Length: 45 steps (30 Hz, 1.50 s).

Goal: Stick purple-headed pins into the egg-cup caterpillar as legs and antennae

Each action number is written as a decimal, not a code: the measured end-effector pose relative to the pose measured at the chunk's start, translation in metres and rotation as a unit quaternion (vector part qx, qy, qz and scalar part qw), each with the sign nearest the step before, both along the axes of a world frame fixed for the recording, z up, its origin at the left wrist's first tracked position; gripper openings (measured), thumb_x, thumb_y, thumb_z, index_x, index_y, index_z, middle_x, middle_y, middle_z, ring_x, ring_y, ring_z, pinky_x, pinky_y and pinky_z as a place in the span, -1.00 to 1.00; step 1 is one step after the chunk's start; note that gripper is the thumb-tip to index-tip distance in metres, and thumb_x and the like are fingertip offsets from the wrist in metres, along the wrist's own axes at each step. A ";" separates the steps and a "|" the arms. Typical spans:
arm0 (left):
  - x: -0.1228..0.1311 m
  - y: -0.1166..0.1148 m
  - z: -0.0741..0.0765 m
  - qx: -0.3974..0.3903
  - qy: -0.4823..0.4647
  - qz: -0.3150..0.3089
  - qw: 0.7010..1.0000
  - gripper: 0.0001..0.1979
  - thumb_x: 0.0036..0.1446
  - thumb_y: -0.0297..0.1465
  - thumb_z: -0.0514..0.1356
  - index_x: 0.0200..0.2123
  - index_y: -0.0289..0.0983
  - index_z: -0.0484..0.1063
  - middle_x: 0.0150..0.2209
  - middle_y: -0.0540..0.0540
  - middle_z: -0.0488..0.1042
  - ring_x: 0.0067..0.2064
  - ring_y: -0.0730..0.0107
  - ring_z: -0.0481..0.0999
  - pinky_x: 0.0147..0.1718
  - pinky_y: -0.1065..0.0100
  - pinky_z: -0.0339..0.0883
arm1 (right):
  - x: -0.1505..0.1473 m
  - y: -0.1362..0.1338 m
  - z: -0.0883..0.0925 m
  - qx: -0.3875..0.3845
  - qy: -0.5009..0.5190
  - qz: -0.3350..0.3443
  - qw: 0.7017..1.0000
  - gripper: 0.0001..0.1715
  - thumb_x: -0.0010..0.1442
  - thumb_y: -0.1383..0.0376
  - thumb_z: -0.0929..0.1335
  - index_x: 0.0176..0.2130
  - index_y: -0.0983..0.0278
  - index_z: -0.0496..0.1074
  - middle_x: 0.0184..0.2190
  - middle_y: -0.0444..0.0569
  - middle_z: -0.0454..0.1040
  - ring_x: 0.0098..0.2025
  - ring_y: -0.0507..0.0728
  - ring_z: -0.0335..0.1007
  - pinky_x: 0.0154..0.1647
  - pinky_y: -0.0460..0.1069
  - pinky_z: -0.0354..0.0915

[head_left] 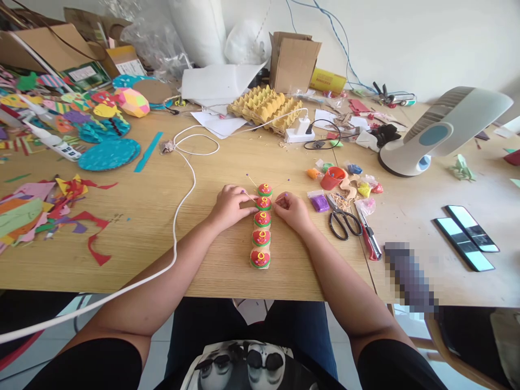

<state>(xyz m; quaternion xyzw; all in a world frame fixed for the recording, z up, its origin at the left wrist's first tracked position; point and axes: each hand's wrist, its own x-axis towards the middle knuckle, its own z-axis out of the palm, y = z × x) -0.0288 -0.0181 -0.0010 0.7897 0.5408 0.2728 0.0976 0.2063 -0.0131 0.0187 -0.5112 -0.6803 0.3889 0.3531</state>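
A row of several egg-carton cups point(262, 227) topped with red, green and yellow clay runs away from me in the middle of the wooden table point(170, 233). My left hand point(229, 207) rests curled against the left side of the second cup from the far end, its fingers pinching a thin toothpick with a purple tip. My right hand point(291, 211) is curled at the right side of the same cup, fingertips pinched on another small stick with a purple bead. A further stick point(252, 180) pokes out beside the far cup.
Scissors point(344, 222), a red box cutter point(369, 237), clay bags point(319, 202) and an orange cup point(333, 177) lie right of my hands. A white fan point(442, 130) and two mirror strips point(465, 235) sit further right. A white cable point(179, 216) runs left; paper scraps point(44, 211), egg trays point(266, 105) and boxes crowd the back.
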 end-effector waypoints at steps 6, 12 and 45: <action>0.001 0.000 0.000 0.003 -0.004 -0.002 1.000 -0.66 0.12 -0.06 0.33 -0.05 0.03 0.62 -0.18 -0.08 0.53 -0.01 0.12 0.35 0.02 0.14 0.21 | -0.002 -0.001 -0.001 0.008 -0.017 -0.016 1.000 -0.84 0.05 0.22 0.39 -0.42 0.21 0.32 -0.53 -0.18 0.38 -0.49 0.02 0.25 -0.44 -0.07 0.22; 0.001 -0.001 0.000 0.000 -0.004 -0.004 1.000 -0.66 0.13 -0.07 0.32 -0.04 0.03 0.62 -0.18 -0.09 0.52 -0.01 0.11 0.35 0.01 0.13 0.21 | -0.001 0.000 -0.002 0.011 -0.028 -0.015 0.999 -0.84 0.05 0.22 0.38 -0.44 0.20 0.31 -0.54 -0.19 0.36 -0.49 0.03 0.25 -0.45 -0.06 0.23; 0.001 -0.001 0.001 0.009 -0.003 -0.004 1.000 -0.63 0.11 -0.04 0.33 -0.04 0.02 0.62 -0.20 -0.09 0.53 -0.02 0.13 0.36 0.04 0.14 0.21 | -0.012 -0.060 0.033 0.050 -0.449 0.100 0.887 -0.39 0.41 0.30 0.15 0.38 0.40 0.12 0.10 0.21 0.44 0.12 0.26 0.34 0.11 0.05 0.27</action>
